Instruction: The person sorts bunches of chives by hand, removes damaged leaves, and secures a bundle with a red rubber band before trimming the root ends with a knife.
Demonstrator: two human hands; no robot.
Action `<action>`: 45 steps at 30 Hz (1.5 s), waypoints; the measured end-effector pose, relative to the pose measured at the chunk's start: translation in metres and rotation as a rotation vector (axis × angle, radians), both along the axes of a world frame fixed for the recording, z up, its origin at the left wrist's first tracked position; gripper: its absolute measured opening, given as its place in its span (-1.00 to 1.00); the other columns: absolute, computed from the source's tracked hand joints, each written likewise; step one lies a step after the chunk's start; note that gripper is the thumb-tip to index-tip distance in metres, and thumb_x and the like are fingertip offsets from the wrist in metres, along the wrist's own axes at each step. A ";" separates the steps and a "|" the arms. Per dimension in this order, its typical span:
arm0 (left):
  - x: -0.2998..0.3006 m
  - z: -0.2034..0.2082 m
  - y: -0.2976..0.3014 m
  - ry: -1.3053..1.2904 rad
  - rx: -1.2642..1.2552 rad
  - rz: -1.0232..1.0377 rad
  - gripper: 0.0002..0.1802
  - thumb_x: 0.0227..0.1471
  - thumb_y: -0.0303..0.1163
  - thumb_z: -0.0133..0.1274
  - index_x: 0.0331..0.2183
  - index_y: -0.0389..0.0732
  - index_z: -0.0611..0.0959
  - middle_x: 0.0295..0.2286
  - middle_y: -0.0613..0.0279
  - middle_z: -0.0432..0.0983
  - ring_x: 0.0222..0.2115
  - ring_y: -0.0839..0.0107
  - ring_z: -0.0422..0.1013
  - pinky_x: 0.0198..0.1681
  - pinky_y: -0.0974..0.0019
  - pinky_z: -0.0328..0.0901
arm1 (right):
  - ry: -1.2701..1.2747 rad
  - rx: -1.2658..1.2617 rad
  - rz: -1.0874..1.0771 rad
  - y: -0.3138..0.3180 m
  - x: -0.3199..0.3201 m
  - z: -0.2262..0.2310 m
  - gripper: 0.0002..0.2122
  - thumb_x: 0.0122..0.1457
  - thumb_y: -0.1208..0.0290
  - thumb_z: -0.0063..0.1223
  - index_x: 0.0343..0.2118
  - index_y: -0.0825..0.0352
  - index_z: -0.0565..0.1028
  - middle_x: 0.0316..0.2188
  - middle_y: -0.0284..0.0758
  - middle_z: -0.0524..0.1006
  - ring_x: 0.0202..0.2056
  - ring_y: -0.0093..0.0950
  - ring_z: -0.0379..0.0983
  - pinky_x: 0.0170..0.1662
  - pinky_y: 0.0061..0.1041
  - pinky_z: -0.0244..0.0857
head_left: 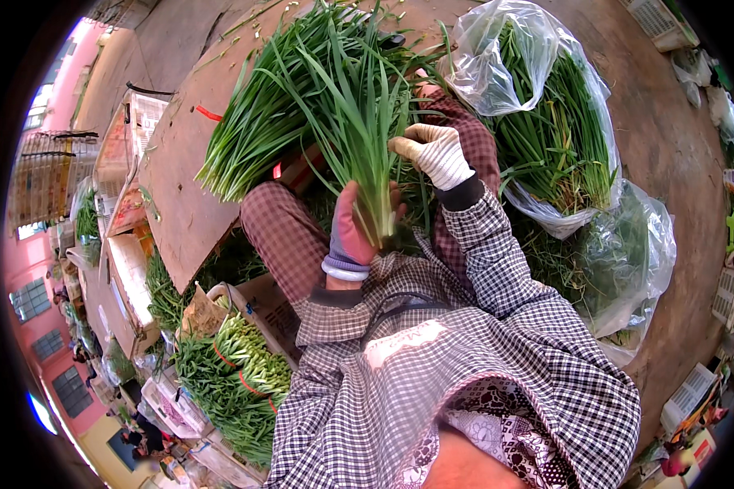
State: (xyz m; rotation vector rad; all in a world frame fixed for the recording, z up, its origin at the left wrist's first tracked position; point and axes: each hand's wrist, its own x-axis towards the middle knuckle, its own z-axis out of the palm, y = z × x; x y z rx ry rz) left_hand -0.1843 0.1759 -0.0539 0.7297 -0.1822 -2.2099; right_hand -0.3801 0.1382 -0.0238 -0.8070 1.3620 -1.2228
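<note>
My left hand [351, 226], in a pink and purple glove, is closed round the pale lower stems of a bunch of garlic chives [369, 155]. The long green blades fan out upward, away from me. My right hand [434, 152], in a cream-white glove, is just right of the bunch with its fingers pinched together. What is between those fingertips, if anything, is too small to make out. Beyond my left knee lies a big pile of trimmed garlic chives [261, 134], pale ends toward me. Loose blades hang between my knees.
At the right lies a clear plastic bag [497, 77] of untrimmed chives [559, 138]; another clear bag [640, 253] sits nearer. A crate of chives tied with red bands [236, 371] is at my lower left. A brown board [179, 196] and cardboard boxes [130, 269] lie farther left.
</note>
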 end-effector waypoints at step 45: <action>-0.020 0.001 -0.005 -0.056 -0.036 0.063 -0.49 0.27 -0.20 -0.23 0.07 -0.41 0.39 0.00 -0.10 0.41 0.03 0.09 0.35 0.12 0.09 0.26 | 0.506 -0.115 0.375 0.069 0.027 -0.038 -0.68 -0.04 0.15 0.22 -0.56 0.38 0.54 -0.68 -0.12 0.48 -0.59 -0.24 0.48 -0.47 -0.31 0.34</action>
